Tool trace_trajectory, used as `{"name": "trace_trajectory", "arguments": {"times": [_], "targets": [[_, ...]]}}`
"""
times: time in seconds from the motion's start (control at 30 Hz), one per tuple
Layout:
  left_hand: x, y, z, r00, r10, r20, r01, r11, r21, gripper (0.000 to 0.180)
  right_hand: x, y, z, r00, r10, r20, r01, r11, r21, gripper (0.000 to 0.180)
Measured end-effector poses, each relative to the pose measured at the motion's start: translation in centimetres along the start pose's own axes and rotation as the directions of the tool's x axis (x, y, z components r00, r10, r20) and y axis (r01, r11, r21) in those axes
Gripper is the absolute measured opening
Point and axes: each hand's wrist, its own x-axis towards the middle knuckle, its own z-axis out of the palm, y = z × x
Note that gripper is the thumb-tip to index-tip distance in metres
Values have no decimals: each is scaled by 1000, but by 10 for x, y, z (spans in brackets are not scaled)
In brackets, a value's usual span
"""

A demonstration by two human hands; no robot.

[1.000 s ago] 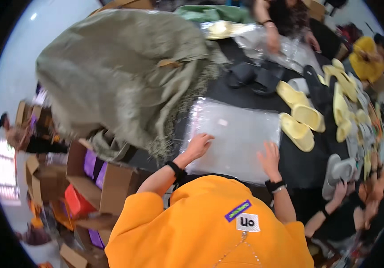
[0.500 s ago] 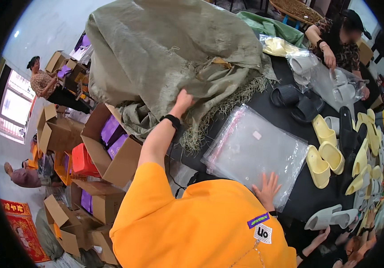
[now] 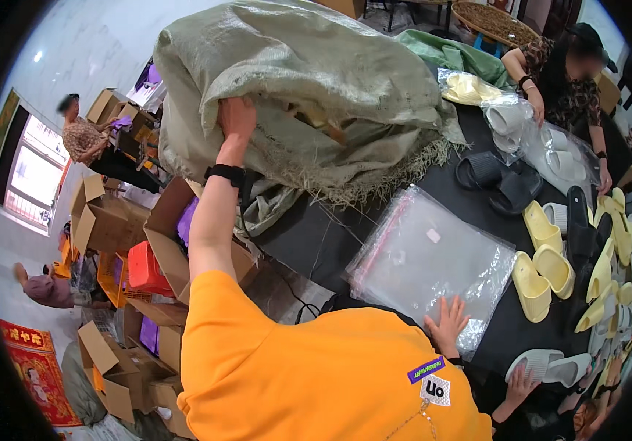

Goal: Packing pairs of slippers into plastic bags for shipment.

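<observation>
Along the table's (image 3: 290, 228) near edge, head view: right hand (image 3: 447, 325) is resting spread open on clear plastic bags (image 3: 433, 253), gripping nothing. Toward the left edge, left hand (image 3: 237, 119) is sitting in a fold of the sack (image 3: 316, 62); cloth is hiding its fingers, closure cannot be told. Yellow slippers (image 3: 531, 290) are lying beside the bags.

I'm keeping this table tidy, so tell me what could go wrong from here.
The frayed fringe of the grey-green sack lies close to the clear plastic bags, so a tug by the left hand, tucked into a fold there, might drag it over them. The right hand rests spread on the bags; a push might slide them. The yellow slippers sit just right of the bags and could be knocked askew.
</observation>
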Motion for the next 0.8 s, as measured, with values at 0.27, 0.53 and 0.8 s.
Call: {"name": "trace_trajectory", "arguments": {"times": [0.27,0.53,0.8], "targets": [[-9,-63,38,891,410,192,-452,839,304,42,2,-1,0,1000,-13,7,13,999,34,76],[4,-15,22,824,395,406,-519,814,261,40,0,-1,1,1000,-22,-17,23,998,65,77],[12,-17,37,817,399,416,-515,829,218,40,2,5,7,1000,-9,-13,9,999,38,75]]}}
